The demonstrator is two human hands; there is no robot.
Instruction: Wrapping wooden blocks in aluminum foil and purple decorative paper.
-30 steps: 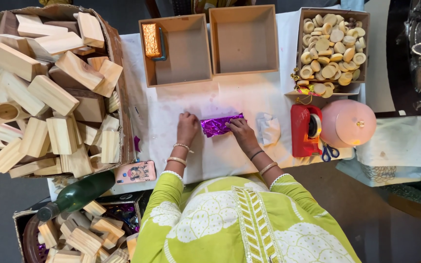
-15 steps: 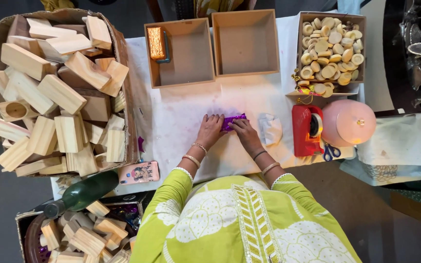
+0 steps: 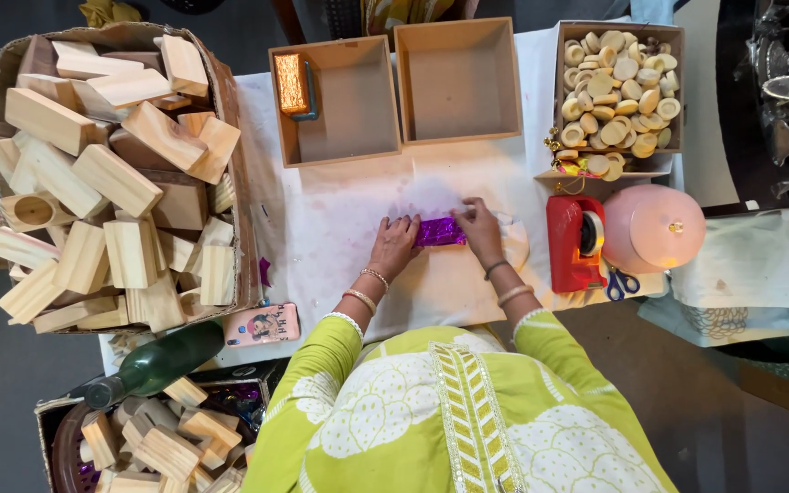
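Right hand (image 3: 481, 230) now beyond purple block (image 3: 438, 232)

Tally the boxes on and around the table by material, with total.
Wooden trays: 2
Cardboard boxes: 3
Total: 5
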